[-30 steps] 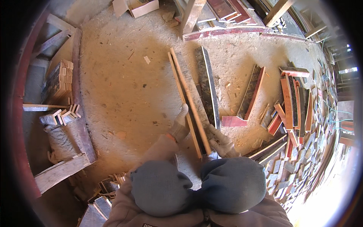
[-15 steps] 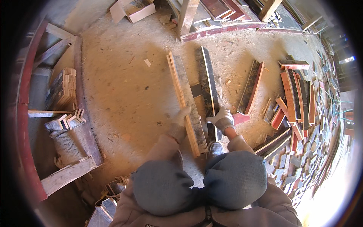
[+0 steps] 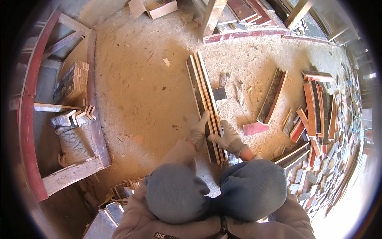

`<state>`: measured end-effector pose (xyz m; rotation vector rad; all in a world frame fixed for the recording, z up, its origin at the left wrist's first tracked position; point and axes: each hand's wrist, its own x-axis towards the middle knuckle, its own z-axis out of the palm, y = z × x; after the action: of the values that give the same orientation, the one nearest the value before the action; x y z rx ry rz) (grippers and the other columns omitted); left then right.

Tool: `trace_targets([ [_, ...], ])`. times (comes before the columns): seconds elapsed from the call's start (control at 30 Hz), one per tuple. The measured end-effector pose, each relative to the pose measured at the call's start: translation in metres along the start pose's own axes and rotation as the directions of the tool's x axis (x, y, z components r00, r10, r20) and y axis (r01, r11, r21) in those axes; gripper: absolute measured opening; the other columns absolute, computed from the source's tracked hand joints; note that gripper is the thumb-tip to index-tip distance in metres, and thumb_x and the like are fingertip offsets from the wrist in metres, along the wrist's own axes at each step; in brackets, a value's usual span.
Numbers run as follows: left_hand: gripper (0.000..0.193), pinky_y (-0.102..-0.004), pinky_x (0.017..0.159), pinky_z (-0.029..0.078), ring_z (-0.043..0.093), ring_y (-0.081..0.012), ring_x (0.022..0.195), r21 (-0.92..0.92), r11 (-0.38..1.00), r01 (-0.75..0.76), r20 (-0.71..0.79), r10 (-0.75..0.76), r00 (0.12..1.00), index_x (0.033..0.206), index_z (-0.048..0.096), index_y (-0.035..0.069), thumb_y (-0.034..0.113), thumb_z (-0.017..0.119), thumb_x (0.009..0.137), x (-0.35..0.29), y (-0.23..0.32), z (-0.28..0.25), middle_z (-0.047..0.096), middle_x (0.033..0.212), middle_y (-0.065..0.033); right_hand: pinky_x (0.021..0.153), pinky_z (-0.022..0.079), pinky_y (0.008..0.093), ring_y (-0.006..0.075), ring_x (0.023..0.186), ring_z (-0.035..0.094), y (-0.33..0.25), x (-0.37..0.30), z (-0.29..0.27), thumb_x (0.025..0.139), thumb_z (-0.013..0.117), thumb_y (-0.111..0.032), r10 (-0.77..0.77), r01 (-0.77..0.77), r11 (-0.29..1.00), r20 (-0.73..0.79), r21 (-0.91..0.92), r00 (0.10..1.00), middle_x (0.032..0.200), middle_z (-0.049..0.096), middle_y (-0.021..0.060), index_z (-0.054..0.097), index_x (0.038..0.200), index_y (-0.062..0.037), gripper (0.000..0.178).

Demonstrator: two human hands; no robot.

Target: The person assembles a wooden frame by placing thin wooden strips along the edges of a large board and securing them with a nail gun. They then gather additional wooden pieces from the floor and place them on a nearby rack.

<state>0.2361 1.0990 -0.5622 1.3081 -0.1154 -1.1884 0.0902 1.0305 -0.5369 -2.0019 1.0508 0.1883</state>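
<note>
In front of my knees, a bundle of long plywood strips (image 3: 203,99) lies lengthwise, pale edges up and dark faces showing at the side. My left hand (image 3: 199,129), in a pale work glove, grips the bundle's left side near its lower end, with one finger along the top edges. On the opposite side my right hand (image 3: 228,138), gloved as well, closes against the strips a little nearer to me. Parts of the fingers of both hands are hidden by the wood.
Right of the bundle lie a small dark wood piece (image 3: 219,93), a red-edged board (image 3: 274,97) and a red offcut (image 3: 256,128). Farther right is a pile of strips (image 3: 317,107) beside many scattered blocks. A red frame (image 3: 30,119) with stacked boards (image 3: 73,83) stands at the left.
The separate right-hand strip has come left against the others, so they now lie side by side as one bundle. My right hand has moved left with it, and the view has shifted slightly.
</note>
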Motion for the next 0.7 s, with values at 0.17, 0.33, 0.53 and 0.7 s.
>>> trace_targets([
  [0.17,0.075,-0.0400,0.108,0.049,0.057,-0.0246,0.132,-0.386,0.910,0.152,0.247,-0.057,0.967,0.157,0.042,0.005,0.050,0.066,0.102,-0.005,0.011,-0.002,0.058,0.147,-0.0106,0.090,0.058,0.0463,0.0371,0.107,0.072,-0.013,0.002,-0.007,0.072,0.088,-0.053,0.055,-0.041,0.961,-0.043,0.273,0.998,0.114,0.070,0.0279,0.040,0.141,0.0067,0.103],
  [0.33,0.053,-0.0333,0.093,0.058,0.068,-0.0180,0.112,-0.141,0.988,0.061,0.227,-0.028,0.973,0.145,0.055,0.004,0.036,0.066,0.104,-0.040,0.059,-0.033,0.069,0.127,-0.0055,0.094,0.055,0.0411,0.0285,0.105,0.069,-0.030,-0.005,-0.049,0.072,0.091,-0.033,-0.115,0.103,0.952,0.023,0.287,0.993,0.113,0.071,0.0203,0.055,0.131,0.0059,0.079],
  [0.53,0.025,-0.0308,0.074,0.060,0.074,-0.0185,0.088,-0.220,0.971,-0.092,-0.363,0.007,0.932,0.114,0.076,0.004,0.018,0.080,0.093,-0.092,0.122,-0.071,0.077,0.104,-0.0073,0.092,0.057,0.0361,0.0239,0.103,0.072,-0.104,0.032,-0.050,0.082,0.085,-0.027,-0.503,0.346,0.811,0.262,0.471,0.823,0.117,0.071,0.0173,0.051,0.146,0.0031,0.078],
  [0.7,0.035,-0.0328,0.063,0.065,0.077,-0.0247,0.082,-0.212,0.803,-0.557,-0.659,0.304,0.688,0.120,0.068,0.002,0.001,0.078,0.086,-0.146,0.187,-0.134,0.076,0.101,-0.0137,0.084,0.058,0.0318,0.0193,0.094,0.070,-0.091,0.059,-0.054,0.095,0.073,-0.022,-0.481,0.358,0.705,0.043,0.612,0.876,0.117,0.070,0.0145,0.050,0.146,0.0032,0.062],
])
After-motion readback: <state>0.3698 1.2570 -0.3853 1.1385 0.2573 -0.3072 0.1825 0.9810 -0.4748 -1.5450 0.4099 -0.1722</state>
